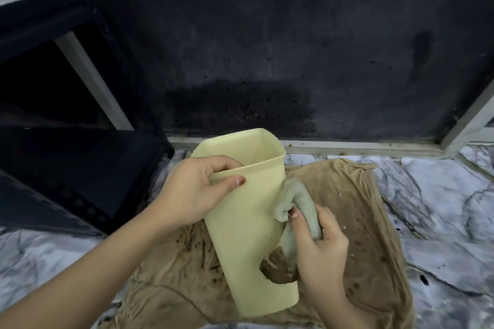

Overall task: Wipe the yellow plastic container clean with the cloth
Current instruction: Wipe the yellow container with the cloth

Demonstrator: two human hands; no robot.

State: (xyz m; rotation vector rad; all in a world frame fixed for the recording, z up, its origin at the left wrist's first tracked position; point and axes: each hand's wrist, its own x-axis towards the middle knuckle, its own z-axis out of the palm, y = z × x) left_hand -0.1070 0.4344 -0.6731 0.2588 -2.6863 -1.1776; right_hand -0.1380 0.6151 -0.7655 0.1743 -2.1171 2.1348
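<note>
A tall pale-yellow plastic container (pixel 246 235) is held tilted over the floor, its open mouth pointing away from me. My left hand (pixel 192 192) grips its rim, thumb outside and fingers inside. My right hand (pixel 318 246) holds a grey-green cloth (pixel 296 200) bunched against the container's right side. The cloth's lower end is stained dark brown (pixel 280 267) and touches the container wall.
A large tan cloth (pixel 355 222) with dark stains lies spread on the marble-patterned floor (pixel 441 195) beneath the container. A black wall panel (pixel 267 48) with dirt specks stands behind. A dark metal shelf unit (pixel 66 155) is at the left.
</note>
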